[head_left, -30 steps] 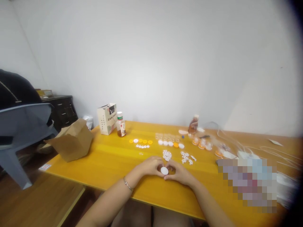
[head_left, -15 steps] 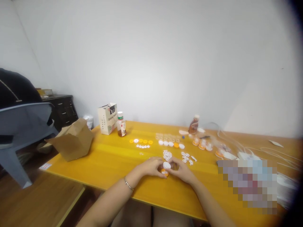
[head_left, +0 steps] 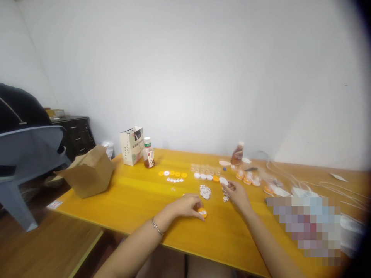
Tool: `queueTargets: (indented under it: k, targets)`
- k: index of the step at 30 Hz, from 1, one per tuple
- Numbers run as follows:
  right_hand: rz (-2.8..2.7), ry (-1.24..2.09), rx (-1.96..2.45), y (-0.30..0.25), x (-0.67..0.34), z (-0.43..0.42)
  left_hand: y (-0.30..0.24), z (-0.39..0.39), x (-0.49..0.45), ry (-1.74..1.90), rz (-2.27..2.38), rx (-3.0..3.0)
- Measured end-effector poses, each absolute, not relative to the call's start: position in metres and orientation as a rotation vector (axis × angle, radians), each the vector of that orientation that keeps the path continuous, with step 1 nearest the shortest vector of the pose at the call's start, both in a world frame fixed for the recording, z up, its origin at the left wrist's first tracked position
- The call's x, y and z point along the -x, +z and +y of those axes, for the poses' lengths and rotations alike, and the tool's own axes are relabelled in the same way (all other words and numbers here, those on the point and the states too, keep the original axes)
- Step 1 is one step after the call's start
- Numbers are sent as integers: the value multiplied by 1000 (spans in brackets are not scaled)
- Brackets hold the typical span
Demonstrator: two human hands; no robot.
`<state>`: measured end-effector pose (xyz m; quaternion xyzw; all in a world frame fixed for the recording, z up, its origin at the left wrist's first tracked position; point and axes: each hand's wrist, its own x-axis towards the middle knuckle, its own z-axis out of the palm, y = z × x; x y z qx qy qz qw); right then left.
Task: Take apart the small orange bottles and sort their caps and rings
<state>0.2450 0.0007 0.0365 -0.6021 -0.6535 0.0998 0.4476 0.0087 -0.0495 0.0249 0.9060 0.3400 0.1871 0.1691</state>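
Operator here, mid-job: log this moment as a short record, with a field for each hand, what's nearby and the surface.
left hand: fingers against an orange round cap
right hand: fingertips at a white round cap, held or not unclear
nearby: pile of small printed white discs
surface: yellow wooden table

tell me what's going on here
A person's left hand touches an orange bottle cap on a yellow wooden table, while the right hand is at a white cap at the end of a row of caps. Small printed white discs lie piled between the hands.
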Motion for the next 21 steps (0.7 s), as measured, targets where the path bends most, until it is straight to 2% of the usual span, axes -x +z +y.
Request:
queueTargets:
  k: [5, 11, 21]
  targets:
    - [-1922, 119, 1493, 48, -208, 35, 27, -51, -9, 519, 992, -2584]
    - [-1978, 145, 1520, 41, -162, 63, 29, -52, -9, 500, 996, -2638]
    - [-2011, 141, 1613, 35, -153, 74, 26, -50, -10, 514, 986, -2671]
